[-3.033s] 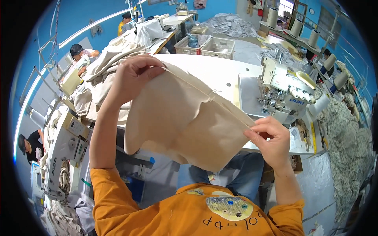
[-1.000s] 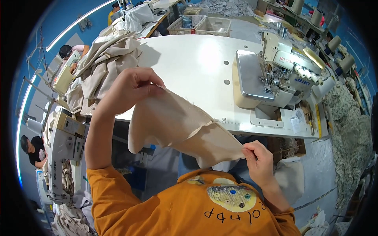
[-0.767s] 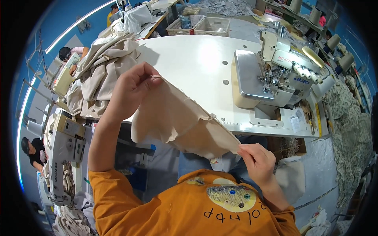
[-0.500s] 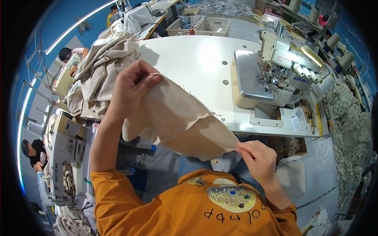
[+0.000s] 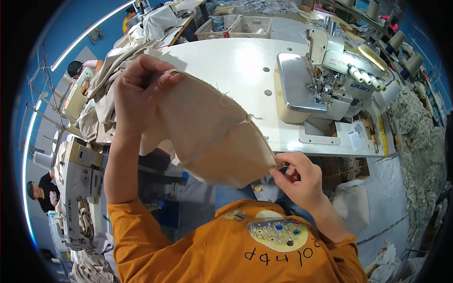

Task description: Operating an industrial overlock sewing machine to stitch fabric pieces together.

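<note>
A beige piece of cloth (image 5: 212, 137) with a frayed, stitched edge hangs stretched between both my hands above my lap, in front of the white sewing table (image 5: 226, 61). My left hand (image 5: 139, 87) pinches its upper left corner, raised over the table's left end. My right hand (image 5: 297, 179) pinches the lower right end of the same edge, close to the table's near edge. A white overlock sewing machine (image 5: 330, 80) stands on the table to the right, apart from both hands.
A heap of beige cloth (image 5: 111, 80) lies at the table's left end. Plastic baskets (image 5: 236, 28) stand behind the table. Another sewing machine (image 5: 78, 188) is at my left. Other people work at the left and back. Patterned fabric is piled at the right.
My left hand has lifted its corner higher and the cloth edge is pulled straighter between the hands. Three seconds ago the cloth was held wider and flatter.
</note>
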{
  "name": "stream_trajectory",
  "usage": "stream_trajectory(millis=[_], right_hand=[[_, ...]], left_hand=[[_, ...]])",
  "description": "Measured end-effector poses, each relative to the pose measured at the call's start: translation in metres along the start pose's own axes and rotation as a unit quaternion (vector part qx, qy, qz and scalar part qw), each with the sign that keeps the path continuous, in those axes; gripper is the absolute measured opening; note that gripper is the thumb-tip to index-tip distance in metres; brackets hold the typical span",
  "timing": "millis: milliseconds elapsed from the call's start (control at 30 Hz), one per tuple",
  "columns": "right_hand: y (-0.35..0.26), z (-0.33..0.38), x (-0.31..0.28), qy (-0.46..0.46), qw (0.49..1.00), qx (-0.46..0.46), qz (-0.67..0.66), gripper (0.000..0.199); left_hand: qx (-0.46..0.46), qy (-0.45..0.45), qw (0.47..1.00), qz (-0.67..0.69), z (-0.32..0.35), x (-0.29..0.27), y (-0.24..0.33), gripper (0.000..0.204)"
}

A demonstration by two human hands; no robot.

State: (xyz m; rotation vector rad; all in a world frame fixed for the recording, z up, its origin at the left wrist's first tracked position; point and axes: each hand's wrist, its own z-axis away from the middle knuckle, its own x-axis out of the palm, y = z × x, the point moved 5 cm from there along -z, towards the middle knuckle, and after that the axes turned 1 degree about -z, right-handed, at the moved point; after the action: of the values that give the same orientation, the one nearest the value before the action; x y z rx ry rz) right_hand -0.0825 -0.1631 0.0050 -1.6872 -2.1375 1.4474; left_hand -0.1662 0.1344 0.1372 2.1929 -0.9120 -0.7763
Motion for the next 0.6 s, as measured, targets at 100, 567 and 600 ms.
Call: stream_trajectory(millis=[100,567,600], right_hand=[[0.001,-0.005,0.008,-0.001,0.998,-0.052,-0.034,0.032],[0.012,-0.009,0.015,0.101,0.991,-0.088,-0.030,0.032],[0.011,-0.010,0.014,0.101,0.990,-0.088,-0.031,0.032]], left_hand=[[0.012,-0.003,1.000,0.007,-0.004,0.000,0.011,0.014],[0.015,-0.004,1.000,0.001,-0.009,-0.016,0.021,0.014],[0.027,-0.010,1.000,0.002,-0.010,-0.017,0.021,0.014]])
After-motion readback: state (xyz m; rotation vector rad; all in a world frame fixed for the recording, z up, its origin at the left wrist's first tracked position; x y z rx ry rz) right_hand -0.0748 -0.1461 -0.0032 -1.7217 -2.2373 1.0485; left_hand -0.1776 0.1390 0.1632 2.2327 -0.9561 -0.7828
